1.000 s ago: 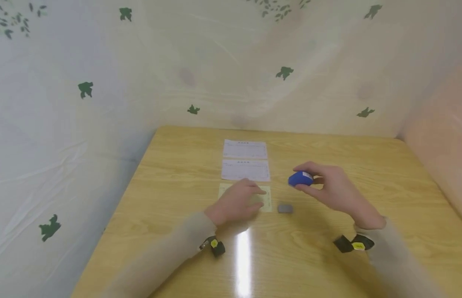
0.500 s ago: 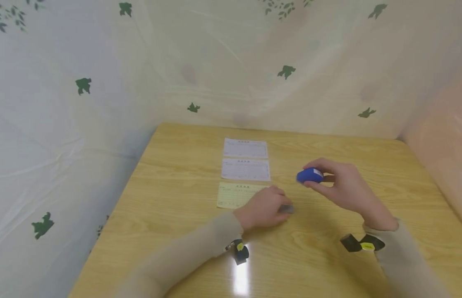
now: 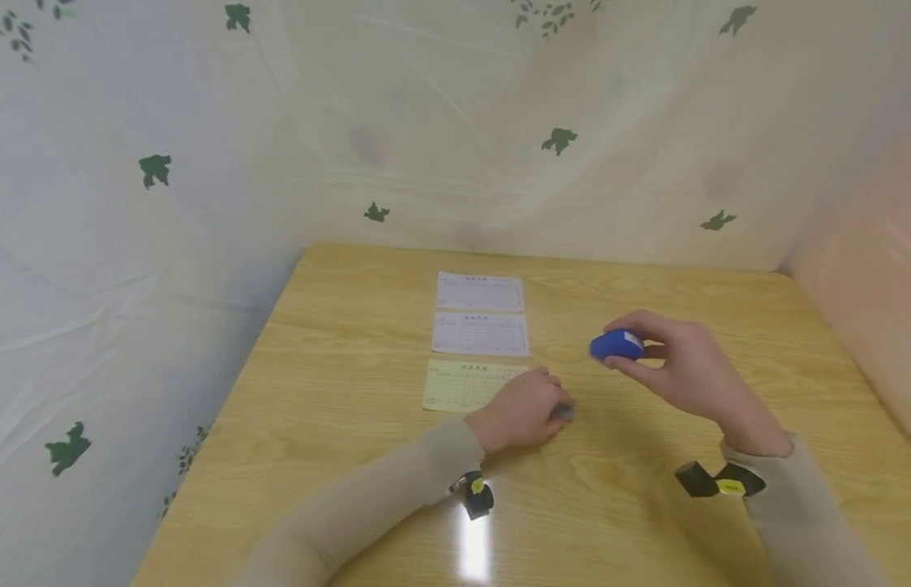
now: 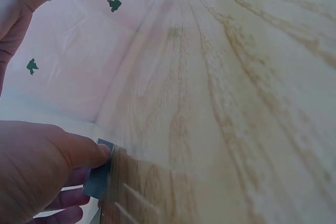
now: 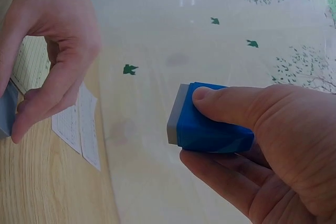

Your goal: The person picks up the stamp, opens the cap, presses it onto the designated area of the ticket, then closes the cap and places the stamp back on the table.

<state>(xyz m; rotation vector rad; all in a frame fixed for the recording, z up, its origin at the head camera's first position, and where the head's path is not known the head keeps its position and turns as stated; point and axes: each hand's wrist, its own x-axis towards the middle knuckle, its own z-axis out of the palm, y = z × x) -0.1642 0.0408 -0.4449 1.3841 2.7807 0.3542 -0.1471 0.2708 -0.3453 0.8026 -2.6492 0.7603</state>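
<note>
My left hand (image 3: 519, 409) pinches a small grey cap (image 3: 563, 412) low over the table, just right of the yellow slip. In the left wrist view, thumb and fingers grip the cap (image 4: 98, 177) by its sides. My right hand (image 3: 686, 371) holds a blue stamp (image 3: 616, 346) above the table, farther right. In the right wrist view, the stamp (image 5: 210, 124) lies sideways between thumb and fingers, its grey end pointing left. A yellow printed slip (image 3: 455, 387) lies partly under my left hand's outline.
Two white printed slips (image 3: 480, 334) lie one behind the other beyond the yellow one. The wooden table (image 3: 338, 326) reaches back to a pale curtain (image 3: 455, 122) with green bird prints. Each wrist wears a small black camera (image 3: 477, 497).
My left hand has moved right from over the yellow slip and taken hold of the grey cap. My right hand, with the stamp, has shifted slightly right.
</note>
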